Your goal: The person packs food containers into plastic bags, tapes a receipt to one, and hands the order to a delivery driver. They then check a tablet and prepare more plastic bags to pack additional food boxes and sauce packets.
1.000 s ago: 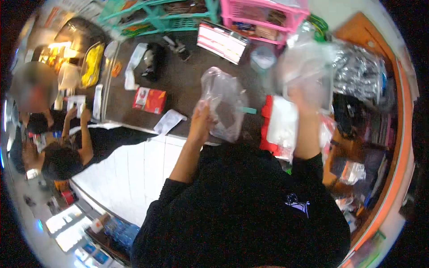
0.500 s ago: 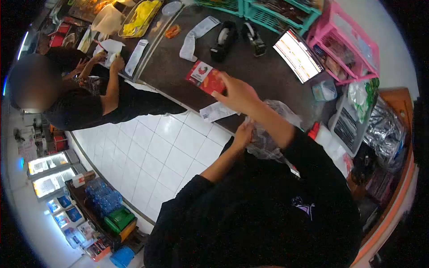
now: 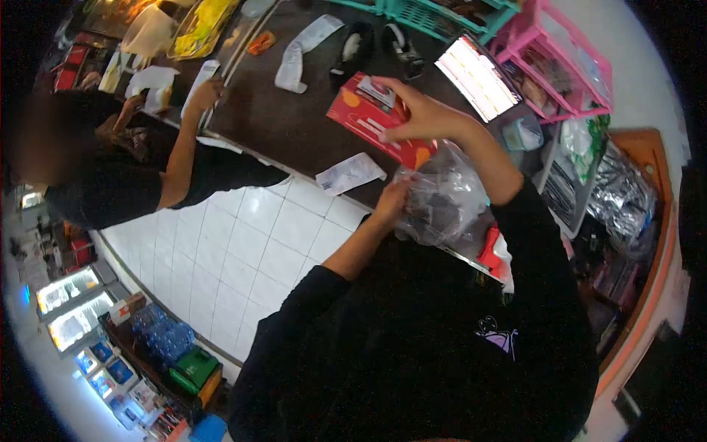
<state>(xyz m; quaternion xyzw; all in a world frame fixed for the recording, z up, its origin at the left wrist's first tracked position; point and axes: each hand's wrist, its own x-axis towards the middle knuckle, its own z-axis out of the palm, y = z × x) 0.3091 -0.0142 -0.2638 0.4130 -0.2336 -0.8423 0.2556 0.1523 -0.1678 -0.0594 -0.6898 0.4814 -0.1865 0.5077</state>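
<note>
A red cardboard box (image 3: 368,110) with orange spots is tilted above the dark counter. My right hand (image 3: 426,114) grips it, with thumb and fingers spread across its top and side. The box's lower end reaches the edge of a clear plastic bag (image 3: 449,195), overlapping it in this view. Pinched in the fingers of my left hand (image 3: 394,199) is the near edge of that bag, which lies crumpled and partly opened at the counter's front. Just left of the bag rests a printed receipt (image 3: 350,174).
Behind the box stand two black tape dispensers (image 3: 355,50) and a long receipt (image 3: 298,59). A lit tablet screen (image 3: 479,77), a pink basket (image 3: 552,66) and teal baskets (image 3: 423,22) line the back. On the left, a co-worker (image 3: 110,169) handles white paper (image 3: 155,79).
My right hand has lifted and tilted the red box and brought it to the plastic bag. My left hand stays at the bag. The co-worker's near hand has moved to a paper slip.
</note>
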